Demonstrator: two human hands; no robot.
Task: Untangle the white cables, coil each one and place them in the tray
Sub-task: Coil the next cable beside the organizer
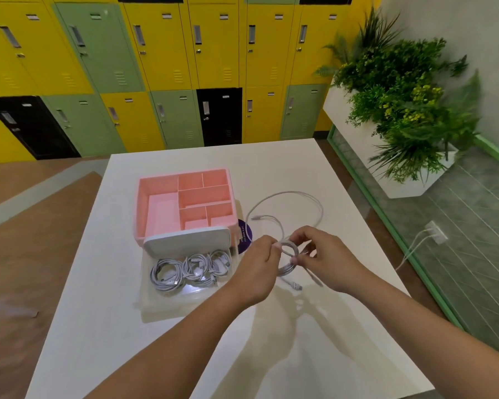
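Note:
Over the white table, my left hand (257, 266) and my right hand (326, 254) both pinch a small coil of white cable (288, 256). A plug end (297, 286) hangs below the coil. The loose rest of this cable (288, 194) loops across the table behind my hands, with another plug lying at its left end. A clear tray (182, 300) sits left of my hands and holds three coiled white cables (190, 269). Its white lid (188, 240) leans at the tray's far side.
A pink divided organizer (141, 203) stands behind the clear tray. A purple disc (245, 234) peeks out beside it. Lockers fill the back wall. A planter with green plants (401, 116) stands to the right of the table (271, 355).

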